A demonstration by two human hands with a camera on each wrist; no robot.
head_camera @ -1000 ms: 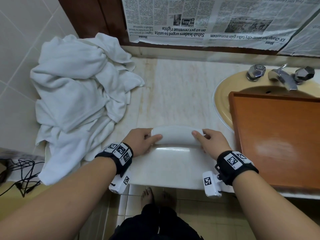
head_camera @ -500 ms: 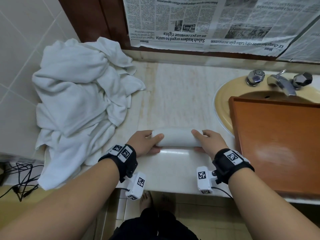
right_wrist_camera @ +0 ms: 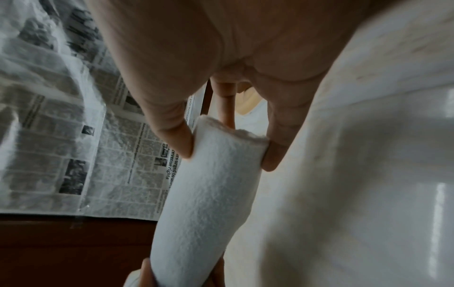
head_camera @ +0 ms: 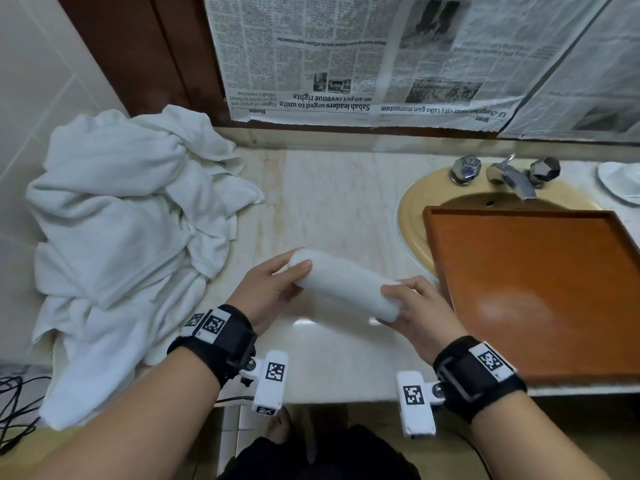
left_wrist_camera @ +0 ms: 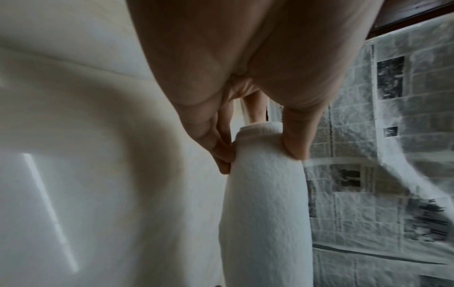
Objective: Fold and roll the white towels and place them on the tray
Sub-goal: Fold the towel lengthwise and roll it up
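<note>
A tightly rolled white towel (head_camera: pixel 346 285) hangs above the marble counter (head_camera: pixel 332 202), slanting from far left to near right. My left hand (head_camera: pixel 277 289) grips its far end, thumb on top and fingers beneath; the left wrist view shows this hand (left_wrist_camera: pixel 260 153) pinching the roll (left_wrist_camera: pixel 265 213). My right hand (head_camera: pixel 412 306) grips the near end, and the right wrist view shows its thumb and fingers (right_wrist_camera: pixel 228 147) clamped around the roll (right_wrist_camera: pixel 209 194). The brown wooden tray (head_camera: pixel 533 292) lies over the sink on the right, bare inside. A heap of unfolded white towels (head_camera: pixel 121 237) lies on the left.
A yellow sink (head_camera: pixel 412 209) with a chrome tap (head_camera: pixel 512 178) sits under the tray. Newspaper (head_camera: pixel 398 57) covers the mirror behind the counter. A white dish (head_camera: pixel 620 181) stands at the far right. Black cables (head_camera: pixel 17 410) hang lower left, by the tiled wall.
Both hands have lifted the rolled towel off the counter and turned it, so it now slants with its right end nearer me. The head camera has tilted up slightly.
</note>
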